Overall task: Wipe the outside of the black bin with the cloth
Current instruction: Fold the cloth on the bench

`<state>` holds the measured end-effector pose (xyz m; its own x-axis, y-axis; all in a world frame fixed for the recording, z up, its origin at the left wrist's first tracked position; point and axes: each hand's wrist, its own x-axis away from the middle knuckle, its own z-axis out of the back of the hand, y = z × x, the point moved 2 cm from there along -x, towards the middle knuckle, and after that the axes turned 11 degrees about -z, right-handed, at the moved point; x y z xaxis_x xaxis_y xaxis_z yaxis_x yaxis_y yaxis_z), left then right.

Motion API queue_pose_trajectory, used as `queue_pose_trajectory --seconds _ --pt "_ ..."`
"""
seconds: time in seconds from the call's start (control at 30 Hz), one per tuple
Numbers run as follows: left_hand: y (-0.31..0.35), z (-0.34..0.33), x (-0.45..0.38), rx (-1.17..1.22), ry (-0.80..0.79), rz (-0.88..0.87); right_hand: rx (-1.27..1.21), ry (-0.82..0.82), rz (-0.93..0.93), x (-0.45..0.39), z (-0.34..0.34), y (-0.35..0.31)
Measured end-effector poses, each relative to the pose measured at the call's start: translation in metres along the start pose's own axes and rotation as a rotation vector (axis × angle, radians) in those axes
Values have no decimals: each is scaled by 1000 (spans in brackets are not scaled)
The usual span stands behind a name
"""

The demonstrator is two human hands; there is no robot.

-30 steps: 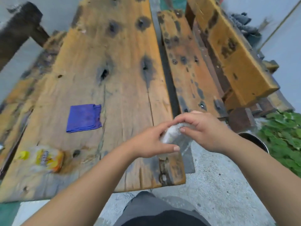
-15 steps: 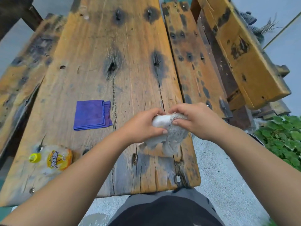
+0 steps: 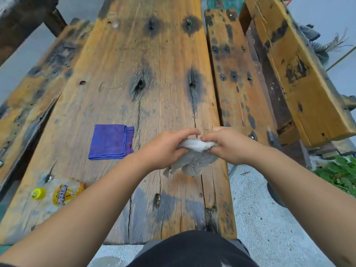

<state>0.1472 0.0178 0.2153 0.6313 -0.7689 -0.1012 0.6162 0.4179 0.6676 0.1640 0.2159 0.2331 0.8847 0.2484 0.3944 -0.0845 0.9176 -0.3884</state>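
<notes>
Two hands meet over the near right part of our desk [image 3: 119, 78], both on one white-grey cloth [image 3: 194, 157]. Nearest to us: dark clothing at the bottom edge, forearms running up from both lower corners. Left hand [image 3: 165, 149] has its fingers curled round the cloth's left end, thumb on top. Right hand [image 3: 229, 145] pinches the right end, fingertips pressed into the fabric. So both grips are closed on the cloth (neither is spread). Between them the cloth is bunched, with loose folds hanging below, just above the planks; we can't tell if it touches the wood.

Left of us, near the desk's front edge, a plastic bottle [image 3: 57, 191] with a yellow cap lies on its side. Further in, a folded purple cloth [image 3: 111, 141] lies flat, well left of the hands.

Right of the desk, a dark curved rim [image 3: 275, 195] shows beside the right forearm, mostly hidden. Green plants [image 3: 337, 172] lie beyond it.
</notes>
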Motion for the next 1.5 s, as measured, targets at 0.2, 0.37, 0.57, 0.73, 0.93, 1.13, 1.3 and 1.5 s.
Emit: queue_pose_trajectory --seconds 0.2,0.37,0.57,0.73,0.93,1.13,1.3,1.5 --pt "-17 -6 -23 -66 -5 65 -25 -168 26 -29 2 19" --pt "-39 -4 -52 -195 -57 128 -132 -202 -68 -65 5 36" --pt "-73 18 -91 -267 66 195 264 217 42 -117 33 46" --pt "-97 28 -105 -366 244 99 234 538 129 -141 31 59" --pt "-152 -61 -80 -312 -40 287 81 220 -26 -166 -78 94" --pt "-175 -147 -18 -157 -338 388 -125 -164 -126 -141 -178 106" --pt "-198 -131 -15 8 -160 475 -400 -69 -325 -155 -166 107" --pt "-243 -96 -78 -19 121 526 -676 159 -530 -220 -135 108"
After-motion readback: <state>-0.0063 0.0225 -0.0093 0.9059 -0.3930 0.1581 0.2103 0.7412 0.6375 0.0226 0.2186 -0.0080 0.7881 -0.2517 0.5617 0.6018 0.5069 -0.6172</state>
